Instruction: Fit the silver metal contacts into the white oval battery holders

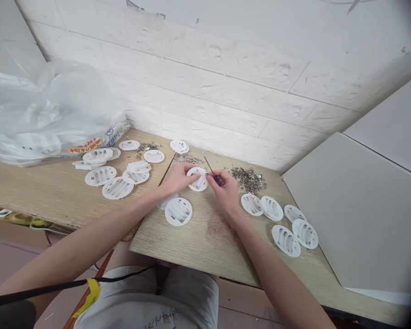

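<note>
My left hand [176,179] is closed on the left rim of a white round disc [197,182], holding it on the table [198,246] near the middle of the far edge. My right hand [226,191] pinches a small screwdriver [210,171], whose thin shaft slants toward the far edge. A second disc [178,211] lies just nearer the front edge, metal bits [249,179] are heaped right of my right hand, and five more discs [287,226] lie toward the right edge.

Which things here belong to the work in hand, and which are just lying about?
In use: left hand on the white round holder; right hand gripping the small screwdriver.
Lying about: plastic bag, left holders, right holders, metal bits, grey panel.
</note>
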`<state>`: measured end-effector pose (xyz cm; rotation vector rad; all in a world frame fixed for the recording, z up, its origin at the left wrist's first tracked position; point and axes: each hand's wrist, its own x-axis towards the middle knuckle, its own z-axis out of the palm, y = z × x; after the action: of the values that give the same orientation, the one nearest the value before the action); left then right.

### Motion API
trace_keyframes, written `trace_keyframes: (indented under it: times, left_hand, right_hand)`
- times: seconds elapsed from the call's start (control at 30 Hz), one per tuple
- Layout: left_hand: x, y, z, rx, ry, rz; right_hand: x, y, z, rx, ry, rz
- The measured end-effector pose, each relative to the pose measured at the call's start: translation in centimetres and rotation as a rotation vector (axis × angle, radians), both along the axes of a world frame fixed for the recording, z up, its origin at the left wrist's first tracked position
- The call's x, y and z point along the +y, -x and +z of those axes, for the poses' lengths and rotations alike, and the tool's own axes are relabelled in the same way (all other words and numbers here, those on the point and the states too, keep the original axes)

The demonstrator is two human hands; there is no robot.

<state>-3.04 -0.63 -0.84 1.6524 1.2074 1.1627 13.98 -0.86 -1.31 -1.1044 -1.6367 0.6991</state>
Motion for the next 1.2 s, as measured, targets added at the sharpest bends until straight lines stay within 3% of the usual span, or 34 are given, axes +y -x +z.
trace_keyframes:
  times: [0.33,0.53,0.67,0.77,1.0,1.2]
  left_hand:
    - [-0.4,-0.7,-0.4,-0.094,0.053,-0.081]
    - [-0.5,-0.7,-0.3,-0.181,0.122,-0.05]
    - [-0.8,-0.7,0.2,-0.193,0.143,-0.026]
    - [-0.9,-0.6,0.5,-0.205,0.159,-0.03]
    - [-0.9,-0.5,0.9,-0.218,0.148,-0.063]
    - [-1.0,-0.5,1.2,-0.15,0.16,-0.039]
  right_hand:
    - [-0.2,0.0,0.3,-0.185,-0.076,-0.027]
    - [0.2,-0.2,0.1,0.021,0.162,0.107]
    - [0.3,-0.1,0.0,0.098,0.227,0.145]
    - [0.0,-0.1,0.2,0.08,0.203,0.139]
    - [-0.4,0.1,0.6,-0.157,-0.062,0.033]
    - [-0.3,0.1,0.5,0.049,0.098,0.104]
